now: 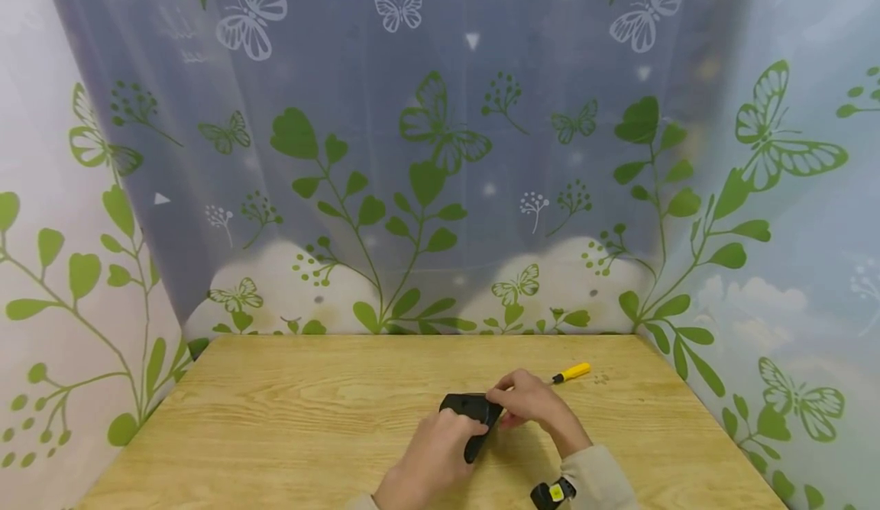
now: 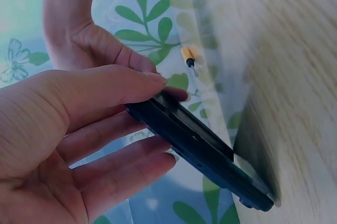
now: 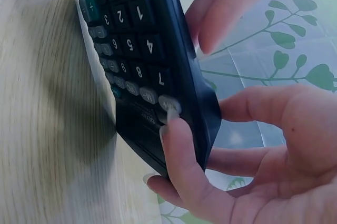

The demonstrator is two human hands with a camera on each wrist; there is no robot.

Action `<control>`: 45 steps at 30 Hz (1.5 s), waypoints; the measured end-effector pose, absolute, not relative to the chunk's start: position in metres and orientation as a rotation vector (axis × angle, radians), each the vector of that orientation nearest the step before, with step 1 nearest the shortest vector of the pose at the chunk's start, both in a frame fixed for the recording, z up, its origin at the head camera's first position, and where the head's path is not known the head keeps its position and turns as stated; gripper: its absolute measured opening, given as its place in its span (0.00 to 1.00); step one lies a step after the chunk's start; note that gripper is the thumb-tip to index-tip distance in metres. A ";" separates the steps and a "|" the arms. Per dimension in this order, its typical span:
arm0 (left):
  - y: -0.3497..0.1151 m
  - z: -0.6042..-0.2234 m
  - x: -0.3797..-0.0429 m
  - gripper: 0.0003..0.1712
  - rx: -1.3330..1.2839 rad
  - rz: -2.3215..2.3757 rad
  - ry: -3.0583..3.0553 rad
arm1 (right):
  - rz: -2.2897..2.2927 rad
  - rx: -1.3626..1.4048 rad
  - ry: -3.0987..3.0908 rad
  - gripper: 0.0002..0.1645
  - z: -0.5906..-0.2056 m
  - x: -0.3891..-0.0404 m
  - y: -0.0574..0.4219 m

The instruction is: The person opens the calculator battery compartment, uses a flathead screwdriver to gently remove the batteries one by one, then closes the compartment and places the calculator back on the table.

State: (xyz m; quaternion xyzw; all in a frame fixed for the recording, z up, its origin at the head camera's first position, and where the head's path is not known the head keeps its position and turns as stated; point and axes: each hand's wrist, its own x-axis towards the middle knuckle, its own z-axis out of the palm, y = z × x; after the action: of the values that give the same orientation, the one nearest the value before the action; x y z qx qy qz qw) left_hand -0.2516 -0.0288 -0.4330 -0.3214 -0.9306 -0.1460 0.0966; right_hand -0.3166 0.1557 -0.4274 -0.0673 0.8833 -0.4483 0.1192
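Note:
A black calculator [image 1: 476,449] is held on edge, tilted, above the wooden table. In the right wrist view the number keys of the calculator [image 3: 138,69] face the camera upside down. My left hand [image 1: 440,445] grips one end, its thumb and fingers on either side of the case in the left wrist view. My right hand [image 1: 532,401] pinches the opposite end. The thumb of the right hand [image 3: 237,169] lies by the grey top-row keys, with other fingers behind the case. The calculator's back is mostly hidden in the head view.
A screwdriver [image 1: 572,373] with a yellow and black handle lies beyond the right hand. Beside it are several tiny pieces [image 1: 601,379], perhaps screws, too small to tell. A leaf-and-butterfly printed curtain [image 1: 412,212] hangs behind and beside the table [image 1: 275,418].

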 end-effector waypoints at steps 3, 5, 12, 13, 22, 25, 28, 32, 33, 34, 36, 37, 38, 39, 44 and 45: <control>-0.027 -0.435 -0.250 0.22 -0.959 -0.415 -2.744 | -1.327 -0.199 2.552 0.20 -0.429 -0.317 0.154; -0.026 -0.436 -0.249 0.20 -0.964 -0.407 -2.726 | -1.326 -0.204 2.542 0.21 -0.429 -0.318 0.154; -0.026 -0.435 -0.250 0.17 -0.971 -0.364 -2.691 | -1.359 -0.238 2.509 0.24 -0.432 -0.322 0.153; -0.026 -0.436 -0.250 0.17 -0.974 -0.359 -2.688 | -1.371 -0.239 2.494 0.24 -0.433 -0.322 0.153; -0.024 -0.438 -0.252 0.18 -0.977 -0.387 -2.698 | -1.422 -0.230 2.431 0.26 -0.431 -0.321 0.155; -0.025 -0.439 -0.253 0.18 -0.985 -0.423 -2.706 | -1.431 -0.234 2.434 0.26 -0.431 -0.320 0.156; -0.026 -0.439 -0.253 0.19 -0.994 -0.434 -2.711 | -1.426 -0.245 2.441 0.25 -0.432 -0.320 0.156; -0.026 -0.440 -0.253 0.21 -0.991 -0.426 -2.727 | -1.408 -0.240 2.449 0.25 -0.433 -0.321 0.157; -0.026 -0.441 -0.253 0.21 -0.988 -0.429 -2.733 | -1.404 -0.236 2.450 0.25 -0.433 -0.321 0.157; -0.026 -0.441 -0.253 0.22 -0.986 -0.429 -2.737 | -1.400 -0.232 2.450 0.25 -0.434 -0.322 0.157; -0.027 -0.441 -0.253 0.23 -0.983 -0.420 -2.742 | -1.398 -0.229 2.450 0.25 -0.435 -0.322 0.158; -0.027 -0.441 -0.253 0.23 -0.980 -0.420 -2.744 | -1.398 -0.230 2.451 0.25 -0.435 -0.322 0.158; -0.027 -0.441 -0.253 0.24 -0.975 -0.420 -2.749 | -1.398 -0.233 2.453 0.25 -0.436 -0.322 0.158; -0.027 -0.441 -0.253 0.24 -0.969 -0.421 -2.754 | -1.399 -0.237 2.455 0.25 -0.436 -0.322 0.158; -0.029 -0.440 -0.255 0.28 -0.934 -0.480 -2.808 | -1.410 -0.241 2.456 0.25 -0.436 -0.322 0.158; -0.031 -0.440 -0.255 0.29 -0.929 -0.499 -2.819 | -1.410 -0.237 2.454 0.25 -0.436 -0.322 0.159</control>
State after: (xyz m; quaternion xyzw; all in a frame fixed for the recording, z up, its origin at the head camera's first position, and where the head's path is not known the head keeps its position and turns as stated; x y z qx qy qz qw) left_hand -0.2552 -0.0311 -0.4397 -0.3079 -0.9346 -0.1655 0.0661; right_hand -0.3217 0.1586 -0.4359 -0.0826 0.8543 -0.4908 0.1500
